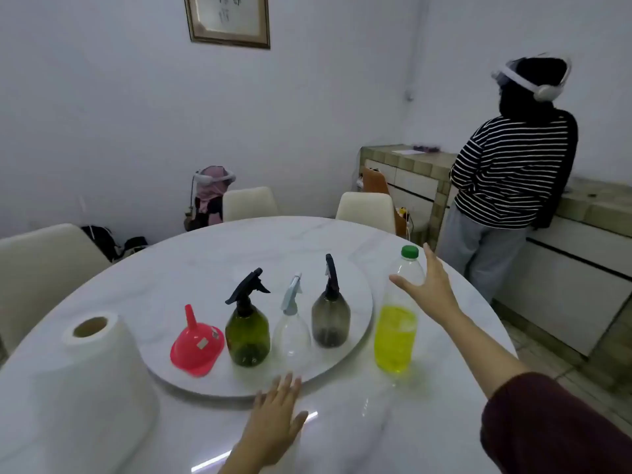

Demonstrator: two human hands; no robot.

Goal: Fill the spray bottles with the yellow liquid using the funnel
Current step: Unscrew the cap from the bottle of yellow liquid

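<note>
Three spray bottles stand in a row on a round marble turntable (362, 295): a dark green one (248, 333), a small clear one (291, 331) and a smoky grey one (330, 319). A red funnel (197, 347) sits upside down left of them. A clear plastic bottle (398, 323) with a green cap, about half full of yellow liquid, stands on the table to the right. My right hand (427, 289) is spread open beside its upper part, thumb at the bottle's shoulder. My left hand (273, 415) lies flat on the table at the turntable's near edge.
A white paper-towel roll (92, 371) stands at the near left on the round marble table (427, 422). Cream chairs (41, 261) ring the table. A person in a striped top (513, 172) stands at a tiled counter (410, 159) to the right.
</note>
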